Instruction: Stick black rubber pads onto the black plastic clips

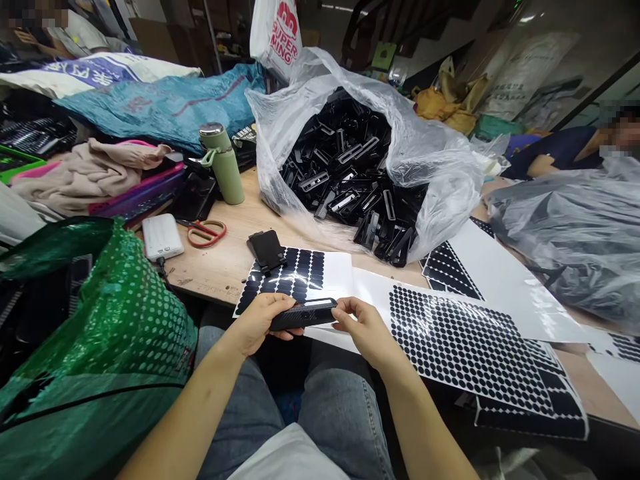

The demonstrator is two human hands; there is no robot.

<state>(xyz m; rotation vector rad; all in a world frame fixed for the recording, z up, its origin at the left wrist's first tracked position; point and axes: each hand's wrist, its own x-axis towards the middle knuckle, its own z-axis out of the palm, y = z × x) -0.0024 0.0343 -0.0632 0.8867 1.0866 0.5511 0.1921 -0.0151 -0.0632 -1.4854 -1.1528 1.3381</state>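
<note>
My left hand [263, 321] is closed round one end of a long black plastic part [307, 315], with the thumb on top and fingers below. The part has a textured side, a small round hole and a pale slot along its upper face. At its other end, my right hand [359, 323] pinches the tip between thumb and forefinger; whether a small piece sits in that pinch is hidden. Just beyond my hands lies a sheet of black oblong stickers [305, 267], with a black folding stand [267, 249] resting on it. A sheet of round black stickers [450, 333] lies to the right.
A big clear plastic bag [440, 157] full of black plastic parts [345, 180] stands mid-table. Left are red-handled scissors [207, 233], a white power bank [163, 237], a green bottle [223, 163] and a green sack [135, 320]. A person [560, 150] sits at far right.
</note>
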